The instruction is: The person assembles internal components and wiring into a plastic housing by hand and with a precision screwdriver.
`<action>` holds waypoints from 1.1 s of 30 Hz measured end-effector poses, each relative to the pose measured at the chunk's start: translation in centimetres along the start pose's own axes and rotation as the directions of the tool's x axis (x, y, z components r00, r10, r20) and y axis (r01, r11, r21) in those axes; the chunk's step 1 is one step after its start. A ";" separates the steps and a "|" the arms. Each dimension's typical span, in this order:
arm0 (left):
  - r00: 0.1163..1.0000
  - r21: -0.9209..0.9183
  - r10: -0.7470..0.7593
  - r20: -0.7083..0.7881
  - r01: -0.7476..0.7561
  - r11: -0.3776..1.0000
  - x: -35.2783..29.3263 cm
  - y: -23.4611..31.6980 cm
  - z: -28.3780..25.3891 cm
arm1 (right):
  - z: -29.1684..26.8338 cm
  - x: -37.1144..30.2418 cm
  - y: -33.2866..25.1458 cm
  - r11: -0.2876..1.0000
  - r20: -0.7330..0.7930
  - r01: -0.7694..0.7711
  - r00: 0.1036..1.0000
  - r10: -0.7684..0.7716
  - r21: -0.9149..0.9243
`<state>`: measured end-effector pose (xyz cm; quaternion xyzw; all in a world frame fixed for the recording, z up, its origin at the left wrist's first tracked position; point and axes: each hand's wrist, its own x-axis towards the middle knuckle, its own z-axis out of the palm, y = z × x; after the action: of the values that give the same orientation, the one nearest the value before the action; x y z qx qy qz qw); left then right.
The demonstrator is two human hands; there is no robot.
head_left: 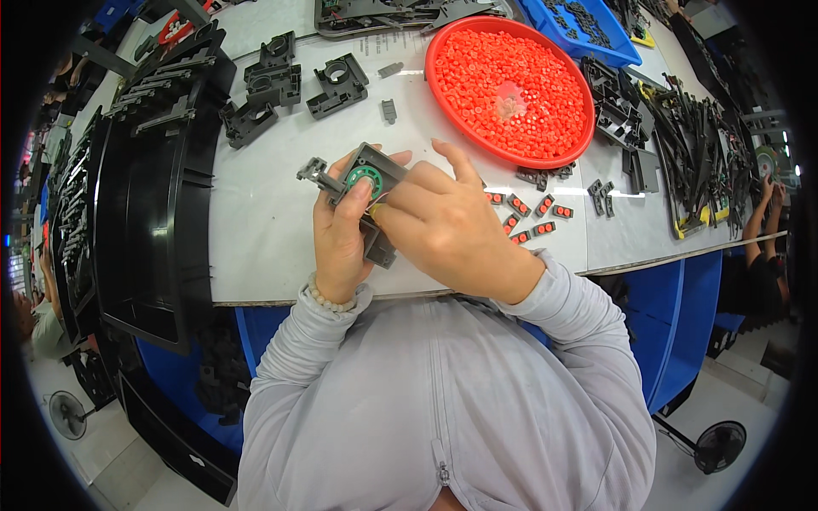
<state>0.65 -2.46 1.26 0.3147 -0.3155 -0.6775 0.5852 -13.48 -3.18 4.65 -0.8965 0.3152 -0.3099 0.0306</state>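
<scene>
My left hand (339, 237) grips a dark grey plastic housing (362, 183) with a round green part set in its face, held above the white table (256, 230). My right hand (443, 221) lies over the housing's right side, fingers pinched at a small yellowish piece by the green disc. A bead bracelet sits on my left wrist. Both sleeves are pale grey. The housing's lower part is hidden behind my fingers.
A round red tray (509, 89) of small orange pieces stands beyond my hands. Several grey clips with orange inserts (528, 217) lie to the right. More grey housings (290, 85) lie at the back left, black trays (153, 196) on the left, black parts (690, 145) on the right.
</scene>
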 end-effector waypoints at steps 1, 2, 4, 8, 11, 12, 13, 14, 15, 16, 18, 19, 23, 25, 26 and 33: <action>1.000 -0.006 0.020 0.000 -0.020 1.000 0.0 -0.1 0.1 | 0.1 0.0 -0.2 0.999 0.020 0.001 1.000 -0.001 -0.035; 1.000 -0.006 0.020 0.000 -0.020 1.000 0.0 -0.2 0.1 | 0.1 0.1 -0.4 0.997 0.040 0.003 0.999 0.000 -0.071; 0.999 0.031 0.036 -0.020 -0.035 0.999 0.0 -0.4 0.1 | 0.4 0.3 -0.6 0.996 0.036 0.008 0.999 -0.005 -0.085; 0.997 0.049 0.049 -0.054 -0.046 0.998 0.0 -0.2 0.1 | 0.5 0.2 -0.3 0.999 0.024 -0.012 1.000 0.013 -0.032; 0.998 0.017 0.027 -0.055 -0.026 1.000 0.0 0.1 0.7 | -1.4 0.1 0.4 0.997 -0.057 0.002 0.998 0.002 0.075; 0.998 0.008 0.015 -0.067 -0.014 1.000 0.1 0.1 0.5 | -2.2 -0.1 0.9 0.997 -0.052 0.004 0.999 0.000 0.073; 0.998 0.002 0.015 -0.069 -0.015 1.000 0.2 0.2 0.3 | -3.3 -0.5 1.6 0.994 -0.106 -0.063 0.992 0.072 0.087; 0.995 -0.039 -0.009 -0.098 0.005 0.999 0.2 0.4 0.1 | -4.2 -1.1 2.3 0.986 -0.159 -0.129 0.977 0.145 0.107; 0.992 -0.085 -0.041 -0.116 0.031 0.996 0.3 0.4 0.0 | -5.0 -2.0 3.1 0.980 -0.171 -0.180 0.966 0.193 0.089; 0.991 -0.134 -0.073 -0.115 0.057 0.989 0.5 0.2 -0.5 | -5.7 -3.0 3.8 0.970 -0.184 -0.231 0.953 0.240 0.072; 0.990 -0.159 -0.082 -0.111 0.064 0.985 0.5 0.3 -0.6 | -6.4 -5.1 4.5 0.953 -0.158 -0.296 0.939 0.304 0.072; 0.990 -0.179 -0.089 -0.107 0.069 0.981 0.5 0.3 -0.6 | -6.5 -5.9 4.6 0.931 -0.136 -0.358 0.921 0.365 0.071; 0.988 -0.189 -0.126 -0.088 0.107 0.976 0.8 -0.1 -0.4 | -6.1 -7.4 3.3 0.886 -0.098 -0.431 0.887 0.451 0.170; 0.989 -0.216 -0.134 -0.054 0.120 0.969 0.8 -0.3 -0.1 | -5.6 -7.2 2.6 0.856 -0.061 -0.437 0.881 0.470 0.276; 0.990 -0.201 -0.133 -0.047 0.121 0.972 0.8 -0.3 0.0 | -5.2 -7.2 2.3 0.827 -0.023 -0.451 0.874 0.486 0.336; 0.992 -0.132 -0.091 -0.087 0.079 0.988 0.4 -0.2 0.3 | -2.6 -6.1 0.7 0.574 -0.003 -0.486 0.761 0.648 0.659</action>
<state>0.21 -2.80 1.23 0.3209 -0.2300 -0.7052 0.5889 -19.08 0.17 3.35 -0.6376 0.4679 -0.4765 0.3841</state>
